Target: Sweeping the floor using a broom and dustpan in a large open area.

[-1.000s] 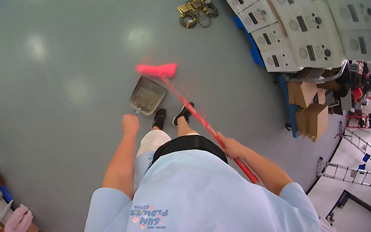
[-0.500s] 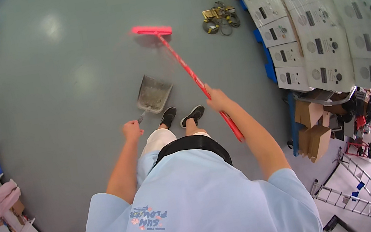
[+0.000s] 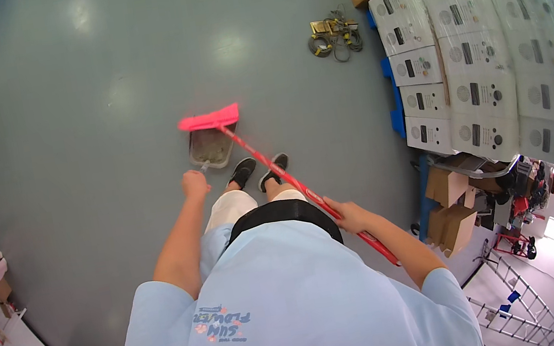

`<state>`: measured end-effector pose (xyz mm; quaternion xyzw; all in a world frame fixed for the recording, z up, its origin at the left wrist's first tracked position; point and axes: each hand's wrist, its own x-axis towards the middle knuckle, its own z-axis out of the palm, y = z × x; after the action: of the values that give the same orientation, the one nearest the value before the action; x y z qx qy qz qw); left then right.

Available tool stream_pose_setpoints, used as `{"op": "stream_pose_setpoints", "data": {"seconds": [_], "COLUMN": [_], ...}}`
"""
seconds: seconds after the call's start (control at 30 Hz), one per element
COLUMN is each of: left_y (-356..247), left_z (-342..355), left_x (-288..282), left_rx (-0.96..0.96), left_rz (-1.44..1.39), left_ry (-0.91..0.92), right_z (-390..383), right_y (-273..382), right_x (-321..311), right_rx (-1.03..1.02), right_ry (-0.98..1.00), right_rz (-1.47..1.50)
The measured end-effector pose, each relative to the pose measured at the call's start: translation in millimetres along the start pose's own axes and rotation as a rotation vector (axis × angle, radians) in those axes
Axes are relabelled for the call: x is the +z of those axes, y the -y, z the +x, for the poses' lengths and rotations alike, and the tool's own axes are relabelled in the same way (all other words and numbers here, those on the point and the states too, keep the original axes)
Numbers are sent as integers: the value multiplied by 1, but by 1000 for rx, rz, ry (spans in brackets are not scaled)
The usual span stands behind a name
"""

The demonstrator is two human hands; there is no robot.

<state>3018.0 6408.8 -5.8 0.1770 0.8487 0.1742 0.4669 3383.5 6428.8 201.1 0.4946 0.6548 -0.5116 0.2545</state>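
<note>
My right hand (image 3: 350, 215) is wrapped round the red-and-white handle of a broom (image 3: 267, 159). Its bright pink head lies at the far lip of a grey dustpan (image 3: 215, 159) and covers that edge. The dustpan rests on the floor just ahead of my feet, with some dirt or stains in its tray. By its short handle, my left hand (image 3: 196, 183) grips the dustpan; the fingers hide most of that handle. The broom's upper end reaches back past my right forearm.
Shrink-wrapped white boxes (image 3: 470, 63) stand stacked on a blue pallet at the right. Coiled cables (image 3: 336, 36) with yellow parts lie on the grey floor (image 3: 105, 142) near them. Open cardboard boxes (image 3: 450, 221) and a metal ladder (image 3: 517, 294) are at the lower right. Shelving lines the left side.
The broom head has come toward me and left, from open floor to the dustpan's lip. My right hand has drawn back toward my body. The dustpan sits slightly further left in view.
</note>
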Motion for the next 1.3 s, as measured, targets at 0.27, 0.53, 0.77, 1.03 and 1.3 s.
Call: {"op": "stream_pose_setpoints", "data": {"seconds": [0.27, 0.53, 0.77, 1.03, 1.3], "left_y": [26, 30, 33, 35, 45], "left_z": [-10, -40, -32, -23, -27], "left_x": [-3, -9, 24, 31, 13], "left_rx": [-4, -182, -187, -278, -264], "left_rz": [-51, -323, -284, -240, -538], "left_ry": [-14, -84, -167, -165, -258], "right_z": [47, 213, 161, 9, 95], "right_y": [16, 32, -43, -96, -46], "right_x": [-68, -92, -46, -65, -112], "right_rx": [-75, -50, -86, -197, -279], "right_ry": [-79, -330, -134, 152, -40], "right_rz": [-75, -140, -466, -318, -464]}}
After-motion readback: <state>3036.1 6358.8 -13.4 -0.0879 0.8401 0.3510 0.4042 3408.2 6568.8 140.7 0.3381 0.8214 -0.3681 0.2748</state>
